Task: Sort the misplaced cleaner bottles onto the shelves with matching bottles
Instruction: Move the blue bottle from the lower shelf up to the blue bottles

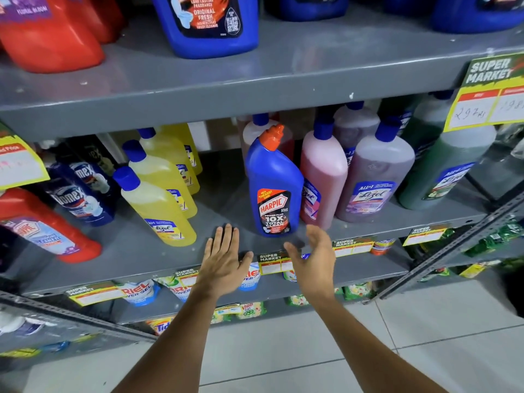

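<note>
Grey metal shop shelving (283, 78), several tiers, tiled floor below.

Left hand (224, 258): grip spread flat, palm down, fingers extended over the front edge of the middle shelf (141, 248), holding nothing; just left of and below the blue bottle.

Right hand (314, 255): grip spread, palm turned inward, fingers loosely curved, holding nothing; just right of and below the same bottle, not touching it.

Blue Harpic bottle (273, 184): one, orange angled cap, upright on the middle shelf between the two hands, front label facing out.

Pink Lizol bottle (321, 171): blue cap, touching or just beside the Harpic bottle on its right, with more behind.

Purple Lizol bottle (374, 174) and green Lizol bottles (442, 165): further right, same shelf.

Yellow Lizol bottles (158, 194): a row running front to back, left of a bare gap.

Dark Domex bottles (82, 191) and red Harpic bottle (42, 225): far left.

Upper shelf: large red jugs (48, 32), large blue Harpic jug (209, 24).

Yellow price tags (487, 103) hang on the shelf edges.
</note>
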